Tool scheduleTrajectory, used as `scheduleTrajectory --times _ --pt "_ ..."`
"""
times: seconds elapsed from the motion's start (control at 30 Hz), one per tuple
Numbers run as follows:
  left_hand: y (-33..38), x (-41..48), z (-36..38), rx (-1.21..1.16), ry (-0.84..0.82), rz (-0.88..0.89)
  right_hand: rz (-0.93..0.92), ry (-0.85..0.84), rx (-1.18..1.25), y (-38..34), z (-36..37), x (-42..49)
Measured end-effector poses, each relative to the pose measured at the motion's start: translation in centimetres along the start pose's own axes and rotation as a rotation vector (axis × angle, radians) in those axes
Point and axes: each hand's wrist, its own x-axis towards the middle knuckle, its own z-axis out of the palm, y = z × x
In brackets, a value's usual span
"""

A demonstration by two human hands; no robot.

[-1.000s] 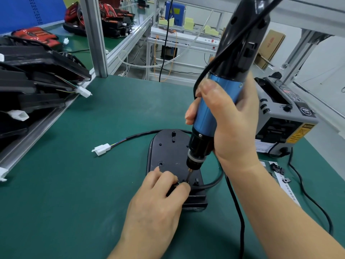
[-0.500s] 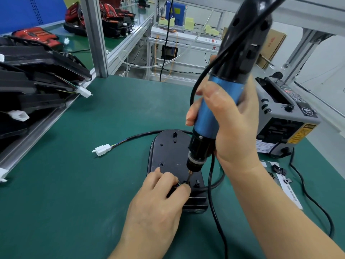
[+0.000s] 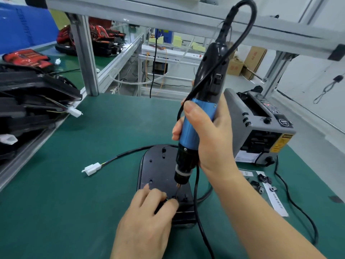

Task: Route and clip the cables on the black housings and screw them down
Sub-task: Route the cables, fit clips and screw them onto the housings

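Observation:
A black housing (image 3: 158, 171) lies flat on the green mat at centre. Its black cable (image 3: 128, 153) runs left to a white connector (image 3: 92, 168). My right hand (image 3: 211, 139) grips a blue and black electric screwdriver (image 3: 197, 126) upright, its bit just above the housing's near end. My left hand (image 3: 147, 217) rests on the housing's near end, thumb and fingertips pinching at a small part right below the bit. The spot under the fingers is hidden.
A grey tape dispenser (image 3: 261, 126) stands at the right. Small black clips (image 3: 261, 182) and a white paper strip (image 3: 276, 200) lie near it. Stacked black housings (image 3: 31, 101) fill the left rack. The screwdriver's cord (image 3: 197, 212) trails down past the housing.
The screwdriver has lifted slightly, its bit now clear of the housing, and its cord has swung toward the housing. My left hand stays in place.

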Motion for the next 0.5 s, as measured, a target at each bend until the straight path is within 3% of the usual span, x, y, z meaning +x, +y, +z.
scheduleTrajectory --times 0.33,0.5 --pt "0.46 0.55 -0.08 0.07 0.017 -0.019 -0.007 -0.011 -0.003 0.01 0.1 0.05" --pt "0.61 0.85 -0.33 -0.002 -0.013 -0.02 -0.001 0.01 -0.02 -0.33 -0.17 0.03"
